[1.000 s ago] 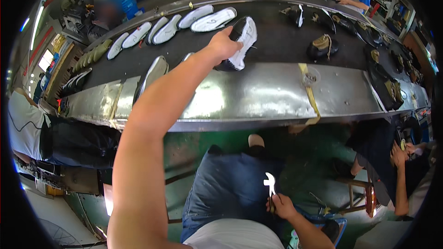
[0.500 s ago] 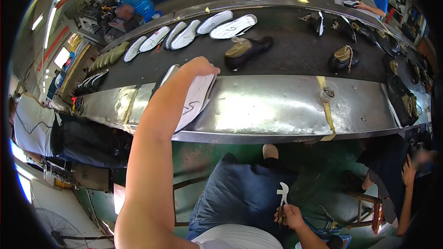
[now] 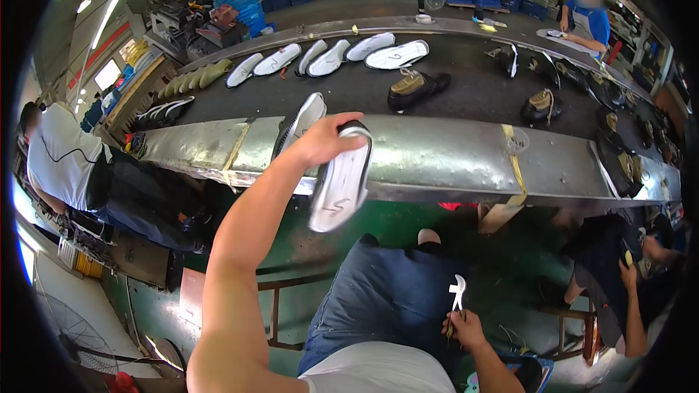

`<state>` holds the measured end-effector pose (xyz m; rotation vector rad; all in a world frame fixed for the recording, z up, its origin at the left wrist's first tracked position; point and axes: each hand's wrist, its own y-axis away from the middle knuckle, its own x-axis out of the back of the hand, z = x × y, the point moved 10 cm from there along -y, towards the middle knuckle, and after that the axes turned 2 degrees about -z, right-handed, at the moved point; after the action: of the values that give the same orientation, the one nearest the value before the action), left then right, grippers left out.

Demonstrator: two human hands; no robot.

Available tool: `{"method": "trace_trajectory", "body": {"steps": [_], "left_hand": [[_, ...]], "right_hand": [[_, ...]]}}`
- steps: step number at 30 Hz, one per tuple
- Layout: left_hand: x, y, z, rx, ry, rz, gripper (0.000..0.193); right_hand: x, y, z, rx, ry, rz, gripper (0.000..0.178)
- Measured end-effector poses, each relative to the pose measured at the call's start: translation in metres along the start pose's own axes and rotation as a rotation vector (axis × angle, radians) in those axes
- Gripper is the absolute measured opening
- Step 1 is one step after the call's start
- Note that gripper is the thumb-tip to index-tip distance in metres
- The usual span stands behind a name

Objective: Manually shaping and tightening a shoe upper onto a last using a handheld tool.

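My left hand (image 3: 326,140) grips a white shoe sole (image 3: 341,193) with a dark rim by its upper end. The sole tilts over the near edge of the metal ledge, and a handwritten mark shows on its white face. Just behind my wrist, another white-faced sole (image 3: 309,113) lies on the ledge. Low on the right, beside my thigh, my right hand (image 3: 466,327) is closed round the handle of a small claw hammer (image 3: 457,292), head up. A thin pointed part also shows at those fingers; I cannot tell what it is.
A dark conveyor belt (image 3: 240,105) runs behind the metal ledge (image 3: 422,156). Several white soles (image 3: 328,58) and a black-and-tan shoe (image 3: 416,89) lie on it, with more dark shoes rightward. A clear cup (image 3: 515,140) stands on the ledge. Co-workers are at left, right and far right.
My left hand has lifted the sole off the ledge and drawn it rightward, toward me. Another sole now shows behind it. The hammer stays in my right hand. The view has shifted.
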<state>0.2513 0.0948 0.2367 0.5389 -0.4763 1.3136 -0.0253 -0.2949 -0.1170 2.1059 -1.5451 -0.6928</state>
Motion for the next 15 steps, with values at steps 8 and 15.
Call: {"method": "trace_trajectory", "body": {"steps": [8,15], "left_hand": [[-0.163,0.126,-0.076,-0.065,0.801,-0.038,0.071],[-0.243,0.136,-0.096,-0.031,0.840,-0.155,0.058]], "right_hand": [[-0.055,0.051,-0.096,0.329,0.285,-0.098,0.025],[-0.108,0.061,-0.132,0.281,0.556,-0.232,0.029]]}}
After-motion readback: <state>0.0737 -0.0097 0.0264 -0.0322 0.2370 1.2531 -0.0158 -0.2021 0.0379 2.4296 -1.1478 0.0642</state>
